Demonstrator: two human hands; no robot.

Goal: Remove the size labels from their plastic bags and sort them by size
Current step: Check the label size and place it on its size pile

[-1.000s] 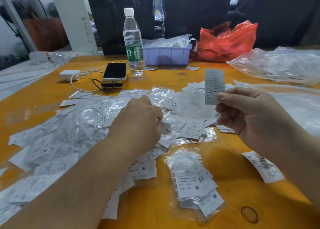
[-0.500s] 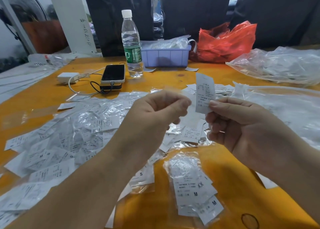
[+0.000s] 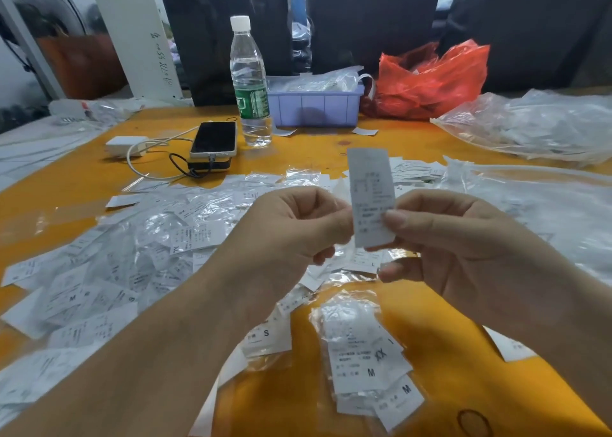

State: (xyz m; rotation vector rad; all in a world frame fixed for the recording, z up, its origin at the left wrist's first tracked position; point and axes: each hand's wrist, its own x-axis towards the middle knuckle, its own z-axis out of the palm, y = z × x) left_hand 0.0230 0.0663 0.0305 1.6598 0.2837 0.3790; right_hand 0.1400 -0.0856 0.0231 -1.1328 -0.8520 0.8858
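Now that the left hand [image 3: 298, 228] has come up from the heap to meet the right hand [image 3: 463, 241], both pinch one size label [image 3: 371, 198] above the middle of the desk [image 3: 82, 178].

A second ago the right held that strip alone; with two grips, it looks ready for reading and sorting. It is a thin, matte white paper rectangle, its print too blurred to read. Below, crinkly glossy plastic bags [image 3: 159, 238] and loose labels sprawl toward the left edge; a small bagged stack [image 3: 367, 357] marked M lies near the front edge.
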